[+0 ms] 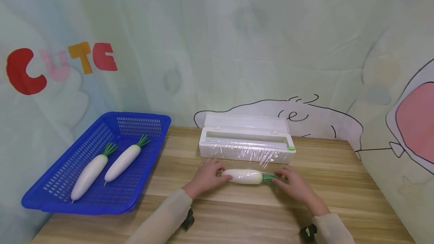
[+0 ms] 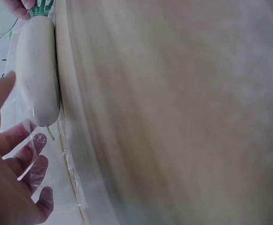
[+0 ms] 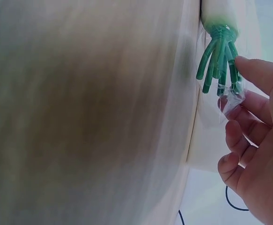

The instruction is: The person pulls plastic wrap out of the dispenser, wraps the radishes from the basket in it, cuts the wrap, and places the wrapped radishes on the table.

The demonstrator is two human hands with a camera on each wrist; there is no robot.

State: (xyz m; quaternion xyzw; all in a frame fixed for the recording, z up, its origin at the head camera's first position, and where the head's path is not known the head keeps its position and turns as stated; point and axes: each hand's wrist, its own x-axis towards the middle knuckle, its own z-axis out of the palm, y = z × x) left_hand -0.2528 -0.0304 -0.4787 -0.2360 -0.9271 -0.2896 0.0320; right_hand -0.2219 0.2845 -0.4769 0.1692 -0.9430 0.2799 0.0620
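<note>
A white radish with green leaves, clear plastic wrap over it, lies crosswise on the table. My left hand is at its root end. In the left wrist view, that hand's thumb stands apart from the radish, and its loosely bent fingers touch the film under the root tip. My right hand is at the leaf end. The right wrist view shows its thumb against the green leaves and its forefinger behind a bunched end of plastic wrap, which it pinches.
Behind the radish stands a white wrap dispenser, lid raised, film hanging down its front. At the left, a blue basket holds two more white radishes. A printed curtain closes off the wooden table at the back.
</note>
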